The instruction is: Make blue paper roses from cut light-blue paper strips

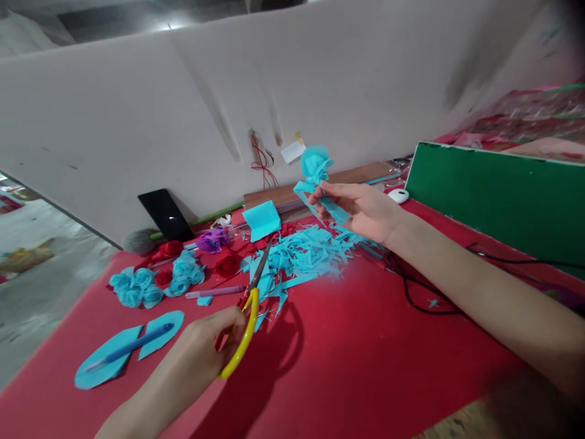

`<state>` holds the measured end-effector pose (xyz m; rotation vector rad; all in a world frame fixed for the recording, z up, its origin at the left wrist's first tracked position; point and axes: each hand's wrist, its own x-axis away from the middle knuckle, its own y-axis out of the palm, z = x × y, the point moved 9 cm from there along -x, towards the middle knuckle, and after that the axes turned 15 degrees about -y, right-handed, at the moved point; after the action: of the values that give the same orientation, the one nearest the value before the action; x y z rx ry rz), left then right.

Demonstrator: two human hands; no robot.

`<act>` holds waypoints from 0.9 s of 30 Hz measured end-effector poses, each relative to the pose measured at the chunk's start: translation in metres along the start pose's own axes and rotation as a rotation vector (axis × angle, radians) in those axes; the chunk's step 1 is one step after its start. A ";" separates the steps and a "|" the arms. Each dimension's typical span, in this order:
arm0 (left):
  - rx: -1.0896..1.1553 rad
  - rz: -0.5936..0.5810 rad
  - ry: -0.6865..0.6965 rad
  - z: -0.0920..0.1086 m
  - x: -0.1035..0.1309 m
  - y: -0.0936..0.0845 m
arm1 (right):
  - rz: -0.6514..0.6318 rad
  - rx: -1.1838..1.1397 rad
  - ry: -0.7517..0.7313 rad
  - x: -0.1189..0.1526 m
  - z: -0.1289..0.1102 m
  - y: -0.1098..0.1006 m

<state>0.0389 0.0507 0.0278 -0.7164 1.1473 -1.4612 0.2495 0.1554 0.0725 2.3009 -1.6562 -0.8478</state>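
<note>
Low at the centre-left, my left hand is closed round the handles of scissors with a yellow loop, their blades pointing up and away. My right hand is raised at the centre-right and pinches a light-blue paper flower by its base. A blue strip hangs beside its fingers. Beyond the scissors lies a pile of blue paper scraps. A folded blue sheet stands behind the pile. Finished-looking blue flowers sit to the left.
On the red table are red flowers, a purple flower, a pink pen, and a blue pen on cut blue paper. A phone leans on the wall. A green board and black cable are right.
</note>
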 end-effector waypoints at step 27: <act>0.360 -0.061 -0.261 -0.051 -0.004 0.038 | 0.093 0.079 0.001 0.002 0.003 -0.006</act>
<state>0.0084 0.0705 -0.0242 -0.6681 0.6462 -1.5215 0.2533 0.1564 0.0667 2.2535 -1.8123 -0.7741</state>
